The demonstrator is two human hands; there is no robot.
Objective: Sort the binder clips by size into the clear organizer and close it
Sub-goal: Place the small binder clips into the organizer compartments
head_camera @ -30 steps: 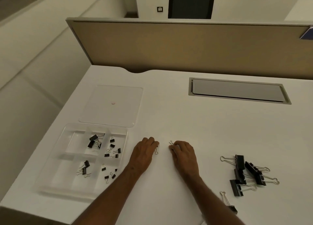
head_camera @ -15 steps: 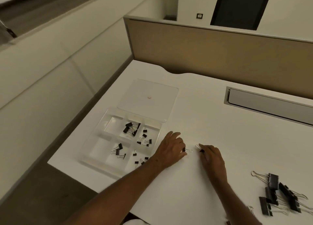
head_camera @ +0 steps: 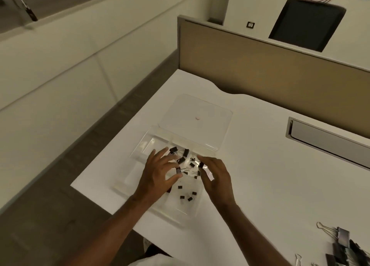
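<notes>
Hands hover over the clear organizer point(head_camera: 144, 145); left hand point(head_camera: 158, 177) fingers splayed wide; right hand point(head_camera: 217, 177) pinches a small binder clip point(head_camera: 200, 165); large clips point(head_camera: 342, 245) at four o'clock.

Glossy clear plastic organizer point(head_camera: 140, 154) holds matt black binder clips point(head_camera: 186, 152) with wire handles on a smooth white tabletop point(head_camera: 260, 165).

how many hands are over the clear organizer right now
2. The left hand hovers over the organizer's middle, fingers spread. The right hand is at its right edge, with a small black clip at its fingertips.
</notes>
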